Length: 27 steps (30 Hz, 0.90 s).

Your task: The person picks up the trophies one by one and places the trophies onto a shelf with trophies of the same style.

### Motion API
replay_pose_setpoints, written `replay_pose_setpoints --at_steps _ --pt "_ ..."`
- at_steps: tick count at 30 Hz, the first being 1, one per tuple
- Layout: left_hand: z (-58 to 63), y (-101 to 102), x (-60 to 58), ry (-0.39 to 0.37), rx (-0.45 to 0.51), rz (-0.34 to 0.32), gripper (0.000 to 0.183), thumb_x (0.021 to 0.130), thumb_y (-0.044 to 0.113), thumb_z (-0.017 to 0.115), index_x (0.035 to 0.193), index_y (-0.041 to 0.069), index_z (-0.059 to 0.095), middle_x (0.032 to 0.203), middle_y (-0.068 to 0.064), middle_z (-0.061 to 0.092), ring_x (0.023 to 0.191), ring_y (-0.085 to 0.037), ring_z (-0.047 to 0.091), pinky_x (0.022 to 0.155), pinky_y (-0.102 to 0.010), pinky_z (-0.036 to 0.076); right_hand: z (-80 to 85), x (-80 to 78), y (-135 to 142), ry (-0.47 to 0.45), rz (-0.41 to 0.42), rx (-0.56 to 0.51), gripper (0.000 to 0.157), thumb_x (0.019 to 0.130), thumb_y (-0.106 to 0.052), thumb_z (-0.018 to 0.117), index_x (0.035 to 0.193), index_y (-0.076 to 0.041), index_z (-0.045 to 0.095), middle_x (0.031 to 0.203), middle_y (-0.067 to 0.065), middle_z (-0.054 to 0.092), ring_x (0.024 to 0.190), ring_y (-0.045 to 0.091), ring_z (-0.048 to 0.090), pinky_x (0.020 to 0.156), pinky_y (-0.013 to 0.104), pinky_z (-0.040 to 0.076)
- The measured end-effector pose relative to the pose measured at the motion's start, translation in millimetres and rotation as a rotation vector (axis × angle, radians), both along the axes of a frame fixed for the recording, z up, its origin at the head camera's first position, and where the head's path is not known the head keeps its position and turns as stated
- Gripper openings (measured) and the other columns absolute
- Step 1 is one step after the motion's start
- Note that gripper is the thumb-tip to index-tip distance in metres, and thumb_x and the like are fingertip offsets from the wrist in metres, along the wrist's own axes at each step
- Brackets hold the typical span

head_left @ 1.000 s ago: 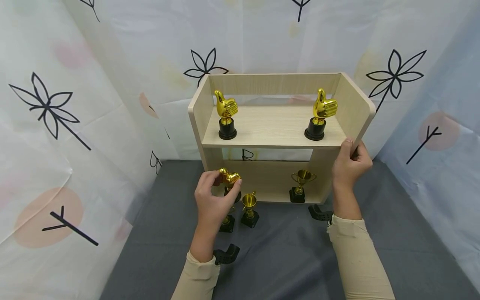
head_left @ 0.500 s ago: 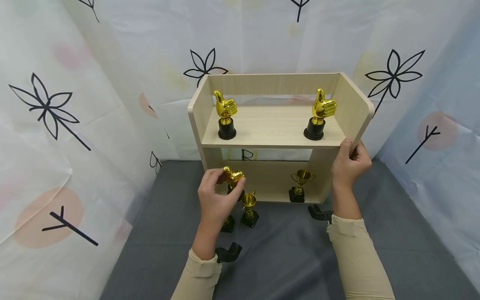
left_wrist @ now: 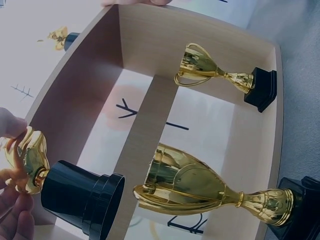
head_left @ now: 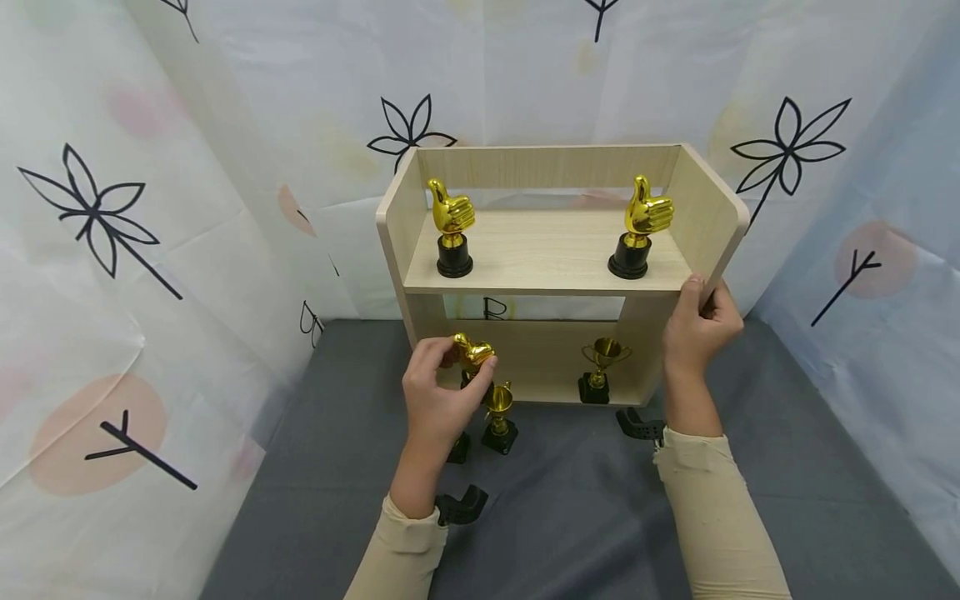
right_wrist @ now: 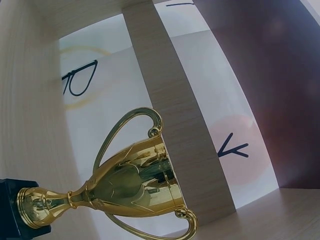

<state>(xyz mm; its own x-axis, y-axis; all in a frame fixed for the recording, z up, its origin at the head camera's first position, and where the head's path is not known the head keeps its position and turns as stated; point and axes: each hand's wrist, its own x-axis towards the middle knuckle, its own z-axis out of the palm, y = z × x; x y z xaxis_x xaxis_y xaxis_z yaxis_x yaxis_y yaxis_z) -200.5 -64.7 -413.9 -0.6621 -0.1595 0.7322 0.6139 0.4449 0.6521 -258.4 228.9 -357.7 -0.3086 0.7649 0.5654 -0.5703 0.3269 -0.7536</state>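
Observation:
My left hand (head_left: 437, 402) pinches a gold thumbs-up trophy (head_left: 474, 353) by its golden top, in front of the lower shelf's left part. In the left wrist view its black round base (left_wrist: 80, 197) hangs below the fingers. Just beneath that hand stands a gold cup trophy (head_left: 499, 402) on the cloth, and a second one's black base (head_left: 458, 450) is mostly hidden by the hand. My right hand (head_left: 696, 342) grips the front edge of the right side panel of a pale wooden shelf (head_left: 540, 292). Another two-handled cup trophy (head_left: 604, 354) stands on the lower shelf, seen large in the right wrist view.
On the upper shelf stand two thumbs-up trophies, one at the left (head_left: 453, 225) and one at the right (head_left: 637, 229). A dark grey cloth (head_left: 570, 508) covers the table. Behind and beside it hang pale patterned sheets (head_left: 300, 108).
My left hand has moved slightly right with the thumbs-up trophy, covering more of the cup trophy beneath it. My right hand keeps its place on the shelf's side panel.

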Motion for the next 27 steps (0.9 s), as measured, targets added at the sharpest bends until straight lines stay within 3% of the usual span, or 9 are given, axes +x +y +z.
replay_pose_setpoints --at_steps 8,13,17,20,24,27 --pt "-6.8 3.2 -1.5 -0.018 0.016 -0.014 0.042 0.070 0.021 0.090 0.105 0.006 0.071 0.098 -0.010 0.063 0.082 -0.025 0.060 0.073 -0.029 0.049 -0.8 0.7 -0.2 0.002 -0.003 0.006 0.024 0.090 -0.013 0.062 0.066 -0.016 0.059 0.058 -0.011 0.045 0.053 0.000 0.038 0.051 0.019 0.025" --pt "-9.5 3.3 -2.7 -0.025 0.009 -0.014 0.039 0.074 0.027 0.087 0.104 0.008 0.072 0.097 -0.006 0.064 0.082 -0.021 0.060 0.073 -0.028 0.051 -12.5 -10.9 9.9 -0.009 -0.010 0.001 0.025 0.090 -0.017 0.064 0.065 -0.021 0.060 0.057 -0.012 0.045 0.053 0.002 0.038 0.051 0.020 0.025" --pt "4.5 7.7 6.0 -0.022 0.014 -0.012 0.038 0.073 0.015 0.087 0.102 0.000 0.071 0.096 -0.013 0.063 0.080 -0.027 0.060 0.072 -0.031 0.051 -8.0 -7.5 6.7 -0.012 -0.011 -0.006 0.024 0.089 -0.017 0.064 0.065 -0.020 0.061 0.057 -0.013 0.046 0.053 0.002 0.038 0.051 0.020 0.025" --pt "6.7 9.6 6.6 -0.020 0.018 -0.007 0.038 0.070 0.007 0.087 0.101 -0.005 0.070 0.094 -0.018 0.063 0.079 -0.031 0.060 0.071 -0.037 0.052 -4.1 -4.6 3.4 -0.006 -0.008 -0.008 0.024 0.089 -0.015 0.063 0.065 -0.019 0.061 0.058 -0.013 0.046 0.054 0.002 0.038 0.051 0.020 0.025" --pt "-9.5 6.8 -4.8 -0.022 0.018 -0.007 0.041 0.070 0.014 0.089 0.103 -0.001 0.071 0.096 -0.016 0.063 0.080 -0.030 0.060 0.070 -0.045 0.052 -17.1 -16.6 13.7 -0.012 -0.018 -0.004 0.025 0.089 -0.017 0.064 0.065 -0.022 0.059 0.058 -0.013 0.045 0.054 0.002 0.039 0.051 0.020 0.025" --pt "-12.3 6.3 -6.8 -0.020 0.016 -0.011 0.041 0.071 0.019 0.089 0.104 0.004 0.071 0.097 -0.012 0.064 0.080 -0.027 0.061 0.070 -0.043 0.052 -21.5 -20.3 17.0 -0.019 -0.019 -0.007 0.025 0.089 -0.018 0.065 0.065 -0.023 0.060 0.058 -0.013 0.046 0.054 0.003 0.039 0.051 0.020 0.026"
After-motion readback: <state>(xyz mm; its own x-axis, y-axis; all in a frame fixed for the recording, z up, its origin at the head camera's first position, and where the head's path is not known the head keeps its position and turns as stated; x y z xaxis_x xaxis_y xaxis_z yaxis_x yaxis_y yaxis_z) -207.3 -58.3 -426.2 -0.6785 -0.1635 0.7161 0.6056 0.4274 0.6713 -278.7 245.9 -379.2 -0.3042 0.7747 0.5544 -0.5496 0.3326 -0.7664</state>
